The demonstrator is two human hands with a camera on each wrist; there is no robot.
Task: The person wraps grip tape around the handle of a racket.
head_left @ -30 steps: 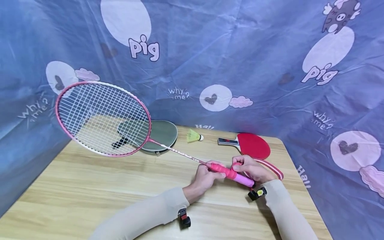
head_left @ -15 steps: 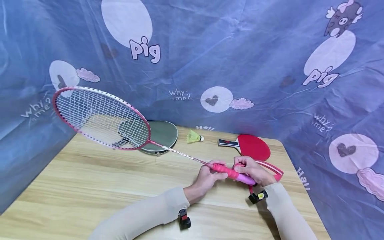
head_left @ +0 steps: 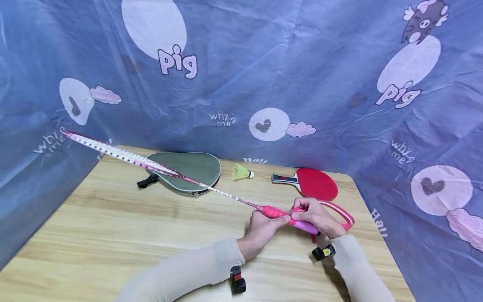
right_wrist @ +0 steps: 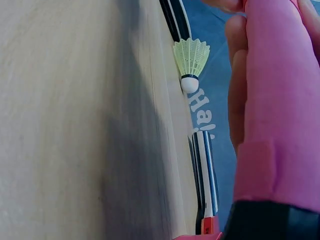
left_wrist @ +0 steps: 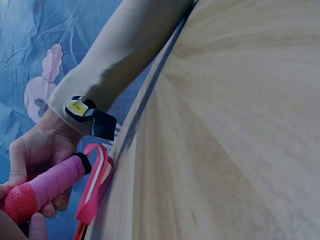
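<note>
A badminton racket [head_left: 222, 193] is held above the table, its head pointing left and seen almost edge-on. My left hand [head_left: 261, 231] grips the handle where red-pink perforated overgrip tape [left_wrist: 19, 202] is wound round it. Below the tape, the lower handle [left_wrist: 55, 180] shows pink-purple, ending in a black butt. My right hand [head_left: 316, 216] pinches the overgrip tape against the handle. From that hand a loose tail of tape [head_left: 344, 212] with a white strip loops out to the right. The left fingers under the handle are partly hidden.
On the wooden table [head_left: 113, 235], a green racket case [head_left: 192, 167] lies back left. A yellow shuttlecock [head_left: 241, 172] sits at the back middle, with a red table tennis bat [head_left: 317, 184] right of it. Blue printed cloth [head_left: 211, 84] surrounds the table's back and sides.
The racket has rolled about its shaft, its head going from face-on to nearly edge-on. My left hand has shifted slightly right along the handle; the right hand still pinches the tape.
</note>
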